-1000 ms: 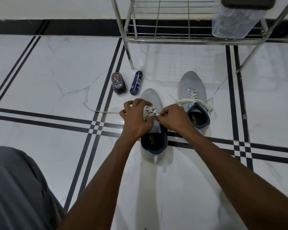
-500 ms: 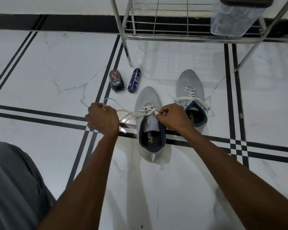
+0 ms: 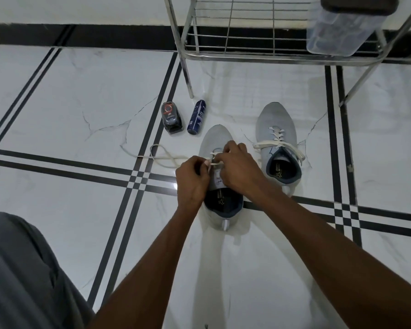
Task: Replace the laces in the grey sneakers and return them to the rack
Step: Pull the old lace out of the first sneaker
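A person's two bare forearms reach away across a white marble floor (image 3: 57, 110) to the nearer grey sneaker (image 3: 220, 181). The left hand (image 3: 192, 180), which half a second ago was drawing lace out to the left, has come back to the eyelets, its fingers pinching the white lace (image 3: 163, 157); the right hand (image 3: 239, 168) curls over the lacing, what it grips hidden. Slack lace now loops on the floor to the left, so another crossing seems threaded. Farther right stands the second sneaker (image 3: 277, 143), already laced. Beyond are a polish bottle (image 3: 172, 118), a spray can (image 3: 196, 117) and the metal rack (image 3: 259, 39).
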A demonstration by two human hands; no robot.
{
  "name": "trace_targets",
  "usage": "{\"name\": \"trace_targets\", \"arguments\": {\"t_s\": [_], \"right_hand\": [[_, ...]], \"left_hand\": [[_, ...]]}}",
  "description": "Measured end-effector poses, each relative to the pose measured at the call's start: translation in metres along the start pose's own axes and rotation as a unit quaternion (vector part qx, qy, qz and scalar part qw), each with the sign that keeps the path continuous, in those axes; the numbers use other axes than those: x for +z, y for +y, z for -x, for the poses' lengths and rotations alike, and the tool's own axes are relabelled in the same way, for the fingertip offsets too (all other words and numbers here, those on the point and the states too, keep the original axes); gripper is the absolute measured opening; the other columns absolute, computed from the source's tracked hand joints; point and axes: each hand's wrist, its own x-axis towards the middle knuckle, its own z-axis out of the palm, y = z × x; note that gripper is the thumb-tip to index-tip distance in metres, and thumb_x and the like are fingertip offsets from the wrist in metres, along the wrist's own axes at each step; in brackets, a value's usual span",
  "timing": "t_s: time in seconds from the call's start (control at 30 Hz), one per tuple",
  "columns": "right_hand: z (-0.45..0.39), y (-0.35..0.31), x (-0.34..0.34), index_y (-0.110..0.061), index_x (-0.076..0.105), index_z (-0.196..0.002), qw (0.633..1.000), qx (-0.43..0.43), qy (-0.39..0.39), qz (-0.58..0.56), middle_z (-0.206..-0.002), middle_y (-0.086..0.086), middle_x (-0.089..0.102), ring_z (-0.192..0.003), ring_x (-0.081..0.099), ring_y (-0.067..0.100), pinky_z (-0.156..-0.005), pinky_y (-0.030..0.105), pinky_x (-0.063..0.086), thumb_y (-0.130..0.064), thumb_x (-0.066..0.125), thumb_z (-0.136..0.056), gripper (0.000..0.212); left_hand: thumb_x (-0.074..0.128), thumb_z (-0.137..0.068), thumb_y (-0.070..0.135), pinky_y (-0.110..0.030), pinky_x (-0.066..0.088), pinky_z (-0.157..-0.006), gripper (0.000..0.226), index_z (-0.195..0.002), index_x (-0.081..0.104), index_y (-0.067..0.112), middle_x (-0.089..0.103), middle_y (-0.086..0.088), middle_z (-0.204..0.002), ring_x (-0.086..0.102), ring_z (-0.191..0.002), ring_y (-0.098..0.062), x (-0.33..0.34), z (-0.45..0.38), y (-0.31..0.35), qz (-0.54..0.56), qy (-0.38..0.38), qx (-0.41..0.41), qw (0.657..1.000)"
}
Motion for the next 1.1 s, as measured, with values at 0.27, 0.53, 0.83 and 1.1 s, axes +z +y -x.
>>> {"name": "trace_targets", "arguments": {"t_s": [0.27, 0.53, 0.83, 1.1], "right_hand": [[-0.016, 0.027, -0.009, -0.013, 0.065, -0.117, 0.935, 0.208, 0.231, -0.169, -0.129, 0.016, 0.043, -0.116, 0.051, 0.034, -0.098, 0.038, 0.046, -0.018, 0.061, -0.092, 0.027], [-0.006, -0.009, 0.012, -0.022, 0.070, -0.120, 0.997, -0.014, -0.033, 0.064, -0.136, 0.010, 0.044, -0.126, 0.036, 0.033, -0.100, 0.044, 0.037, -0.031, 0.056, -0.096, 0.030], [-0.020, 0.034, -0.051, -0.020, 0.062, -0.131, 0.951, 0.193, 0.236, -0.060, -0.147, 0.013, 0.036, -0.132, 0.037, 0.033, -0.103, 0.043, 0.042, -0.029, 0.065, -0.093, 0.039], [-0.005, -0.007, 0.015, -0.018, 0.071, -0.113, 0.998, 0.003, 0.037, 0.055, -0.130, 0.008, 0.047, -0.121, 0.038, 0.031, -0.094, 0.040, 0.036, -0.015, 0.058, -0.093, 0.024]], "left_hand": [[0.065, -0.096, 0.022, -0.016, 0.045, -0.072, 0.014, -0.094, 0.073, 0.011, 0.073, 0.004, -0.085, 0.066, -0.078, -0.010, 0.000, 0.001, -0.009, 0.005, 0.023, -0.031, 0.999], [0.067, -0.094, 0.016, -0.002, 0.041, -0.064, 0.008, -0.089, 0.072, 0.013, 0.067, 0.013, -0.075, 0.062, -0.070, 0.006, 0.000, 0.002, -0.007, 0.006, -0.001, -0.016, 1.000], [0.067, -0.096, 0.023, -0.005, 0.044, -0.064, 0.012, -0.092, 0.072, 0.012, 0.071, 0.007, -0.080, 0.065, -0.074, -0.001, -0.001, 0.003, -0.008, 0.023, 0.006, -0.034, 0.999], [0.067, -0.094, 0.019, -0.004, 0.042, -0.063, 0.010, -0.089, 0.071, 0.012, 0.069, 0.009, -0.076, 0.064, -0.072, 0.002, -0.002, 0.004, -0.010, 0.013, 0.000, -0.021, 1.000]]}}
